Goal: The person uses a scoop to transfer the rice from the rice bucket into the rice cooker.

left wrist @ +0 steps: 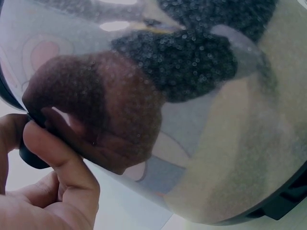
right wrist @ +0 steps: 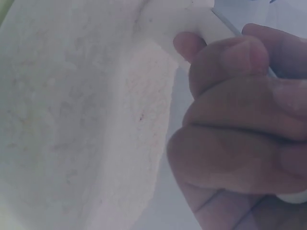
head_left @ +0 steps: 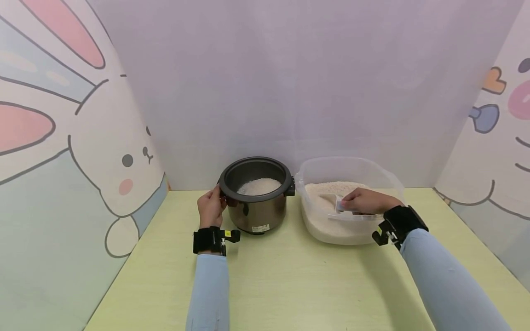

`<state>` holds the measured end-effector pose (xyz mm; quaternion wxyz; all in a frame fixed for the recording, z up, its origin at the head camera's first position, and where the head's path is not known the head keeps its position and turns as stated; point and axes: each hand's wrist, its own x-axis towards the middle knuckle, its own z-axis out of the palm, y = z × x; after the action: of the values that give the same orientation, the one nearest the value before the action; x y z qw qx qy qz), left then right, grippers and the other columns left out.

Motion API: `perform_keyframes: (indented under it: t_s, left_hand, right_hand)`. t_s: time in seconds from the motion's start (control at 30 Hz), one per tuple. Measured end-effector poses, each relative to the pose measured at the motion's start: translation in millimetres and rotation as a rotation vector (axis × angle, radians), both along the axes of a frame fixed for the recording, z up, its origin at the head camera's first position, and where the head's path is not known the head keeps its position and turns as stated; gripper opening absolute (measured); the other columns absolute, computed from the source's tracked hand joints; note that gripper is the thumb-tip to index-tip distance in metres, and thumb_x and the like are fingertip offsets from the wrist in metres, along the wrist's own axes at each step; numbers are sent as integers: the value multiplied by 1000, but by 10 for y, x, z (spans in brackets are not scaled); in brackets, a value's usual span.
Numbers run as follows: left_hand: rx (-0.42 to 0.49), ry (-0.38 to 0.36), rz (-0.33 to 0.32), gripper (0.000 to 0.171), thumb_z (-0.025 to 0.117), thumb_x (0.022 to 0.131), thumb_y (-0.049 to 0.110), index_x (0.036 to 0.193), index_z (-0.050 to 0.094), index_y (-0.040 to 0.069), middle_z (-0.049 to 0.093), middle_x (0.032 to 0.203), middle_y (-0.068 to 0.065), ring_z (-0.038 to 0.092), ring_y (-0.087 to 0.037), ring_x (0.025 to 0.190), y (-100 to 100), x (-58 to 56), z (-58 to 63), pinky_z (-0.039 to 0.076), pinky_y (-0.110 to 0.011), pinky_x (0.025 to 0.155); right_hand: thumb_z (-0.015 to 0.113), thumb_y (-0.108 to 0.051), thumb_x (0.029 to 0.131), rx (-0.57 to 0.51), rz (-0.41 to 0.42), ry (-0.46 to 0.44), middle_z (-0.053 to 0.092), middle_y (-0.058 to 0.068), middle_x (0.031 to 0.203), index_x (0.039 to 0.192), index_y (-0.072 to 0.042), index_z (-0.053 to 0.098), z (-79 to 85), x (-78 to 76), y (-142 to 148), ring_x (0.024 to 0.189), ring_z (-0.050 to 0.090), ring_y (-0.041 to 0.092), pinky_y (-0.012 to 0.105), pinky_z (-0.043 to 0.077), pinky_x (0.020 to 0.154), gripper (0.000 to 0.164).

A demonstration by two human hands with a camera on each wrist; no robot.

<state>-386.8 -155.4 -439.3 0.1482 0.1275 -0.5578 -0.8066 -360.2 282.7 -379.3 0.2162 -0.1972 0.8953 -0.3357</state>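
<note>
A rice cooker (head_left: 256, 216) without a lid stands at the back of the table, white rice (head_left: 260, 186) in its dark pot. My left hand (head_left: 210, 208) grips the small black side handle (left wrist: 33, 155) under the rim, thumb and fingers around it. To the right is a clear plastic tub (head_left: 352, 168) holding a lot of rice (head_left: 335, 187). Inside the tub, my right hand (head_left: 368, 201) holds a white scoop (right wrist: 211, 24) by its handle, fingers curled round it. The scoop's bowl is down at the rice; how full it is cannot be made out.
The pale yellow-green table (head_left: 281, 285) runs forward from the cooker and tub. A plain curtain-like backdrop (head_left: 248, 92) rises behind them. Panels with cartoon rabbits flank the left and right sides. The cooker's other side handle (head_left: 291, 188) sits close to the tub's left rim.
</note>
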Motion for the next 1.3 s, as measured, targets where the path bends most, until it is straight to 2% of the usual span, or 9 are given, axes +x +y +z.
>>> perform_keyframes:
  t_s: [0.13, 0.3, 0.53, 0.8, 1.3]
  left_hand:
    - [0, -3, 2, 27, 67, 101, 27, 88, 71, 4, 56, 77, -4, 54, -10, 61, -2, -8, -3, 50, -21, 58]
    - [0, -12, 0, 28, 67, 102, 28, 91, 70, 3, 55, 79, -5, 53, -11, 62, -3, -14, -3, 50, -22, 59]
    - [-5, -5, 0, 28, 67, 101, 28, 90, 69, 3, 56, 77, -4, 53, -10, 61, -2, -9, -5, 50, -22, 59]
    - [6, -13, -7, 27, 68, 101, 27, 90, 70, 3, 57, 79, -4, 54, -10, 62, -13, -20, -5, 50, -22, 60]
    - [26, -18, -12, 26, 68, 101, 27, 93, 69, 2, 56, 80, -5, 54, -10, 63, -19, -31, -8, 51, -22, 60]
  right_hand:
    - [47, -19, 109, -51, -27, -53, 60, 4, 83, 133, 9, 60, 7, 4, 13, 53, 35, 10, 27, 36, 54, 39]
    - [44, -19, 110, -94, -21, -70, 49, 1, 67, 129, 9, 60, 19, 11, 23, 51, 35, 9, 26, 33, 51, 38]
    - [42, -23, 112, -168, -20, -66, 46, 2, 65, 121, 11, 60, 18, 5, 45, 49, 33, 10, 26, 31, 48, 40]
    - [41, -28, 112, -240, -57, -107, 47, 4, 68, 131, 5, 60, 18, 4, 61, 48, 32, 11, 27, 30, 46, 43]
    - [38, -26, 113, -366, -73, -120, 45, 4, 72, 134, 14, 52, 48, 20, 85, 47, 30, 10, 34, 25, 45, 47]
